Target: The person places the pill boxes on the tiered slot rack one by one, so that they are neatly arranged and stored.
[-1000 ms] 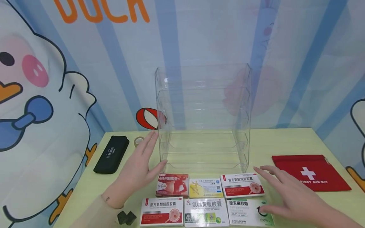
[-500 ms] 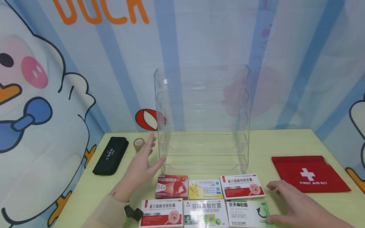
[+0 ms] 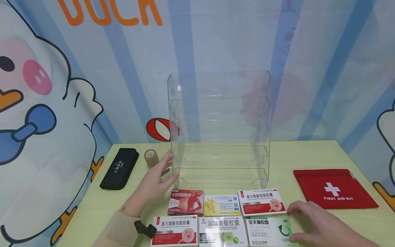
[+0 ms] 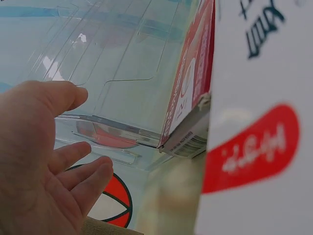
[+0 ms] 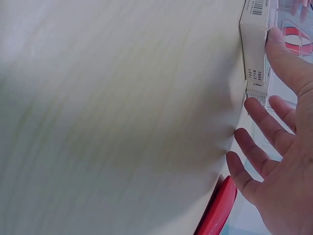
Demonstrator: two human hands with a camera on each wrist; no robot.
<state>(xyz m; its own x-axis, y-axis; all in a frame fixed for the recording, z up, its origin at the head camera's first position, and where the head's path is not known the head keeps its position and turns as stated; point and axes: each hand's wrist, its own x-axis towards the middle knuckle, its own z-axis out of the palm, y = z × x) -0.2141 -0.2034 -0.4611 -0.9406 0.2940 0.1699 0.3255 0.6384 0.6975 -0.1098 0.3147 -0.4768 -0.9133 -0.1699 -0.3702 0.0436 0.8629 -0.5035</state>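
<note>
A clear plastic tiered rack (image 3: 220, 168) stands upright on the table. My left hand (image 3: 154, 181) is beside its lower left side, fingers extended; whether they touch it I cannot tell. Several medicine boxes lie in two rows before the rack. The front row holds a red-and-white box (image 3: 175, 230), a white capsule box (image 3: 223, 231) and a white-and-green box (image 3: 267, 230). Behind them are a red box (image 3: 186, 202), a yellow-and-white box (image 3: 222, 205) and another red-and-white box (image 3: 261, 201). My right hand (image 3: 319, 224) has its thumb against the white-and-green box's right edge, other fingers loosely spread.
A black case (image 3: 119, 168) lies at the table's left, with a brown tape roll (image 3: 151, 158) near my left fingers. To the right lies a red first aid pouch (image 3: 334, 188). A printed cartoon curtain (image 3: 216, 41) hangs behind the pale table (image 3: 287, 154).
My right hand has drawn back rightward and down from above the boxes to the white-and-green box's right edge. My left hand has lowered slightly along the rack's side, uncovering the tape roll.
</note>
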